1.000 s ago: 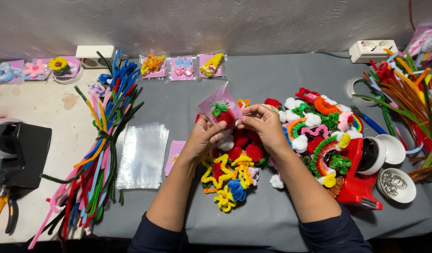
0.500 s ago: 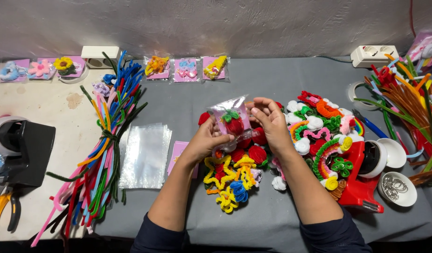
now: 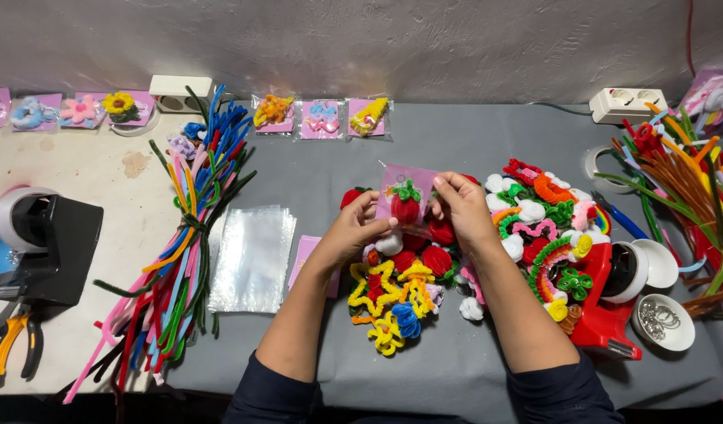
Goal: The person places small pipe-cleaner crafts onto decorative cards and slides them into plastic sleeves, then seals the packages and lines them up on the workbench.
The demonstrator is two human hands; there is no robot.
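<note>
Since 0.5 s ago, both hands have lifted the pink card slightly higher and turned it squarer to the camera, and the clear wrapper that stuck out above it no longer shows.

Nearest the camera, 2 dark sleeves [image 3: 565,392] lead up to bare forearms over the grey cloth [image 3: 456,377]. Between the forearms lies a heap of yellow pipe-cleaner stars [image 3: 389,294] with a blue flower [image 3: 405,320] at its near edge. Left of the left forearm sits a stack of clear plastic bags [image 3: 251,255], and beside it a long bundle of coloured pipe cleaners [image 3: 185,235]. At the far left stand a black tape dispenser [image 3: 51,247] and yellow-handled pliers [image 3: 12,345]. To the right are a red tape dispenser [image 3: 605,310] and a small white dish of metal rings [image 3: 666,320].

Above the heap, the left hand [image 3: 354,232] pinches the lower left edge of the pink card [image 3: 405,192] with thumb and fingers closed on it. The right hand [image 3: 463,208] grips its right edge the same way. A red strawberry with green leaves [image 3: 406,206] is on the card, which is held up just above the pile of red pieces [image 3: 432,255].

Right of the hands lies a spread of white, green and orange shapes [image 3: 546,216]. Farthest back, 3 bagged pieces on pink cards [image 3: 322,118] lie in a row near the wall, with a white socket strip [image 3: 627,102] to the right.
</note>
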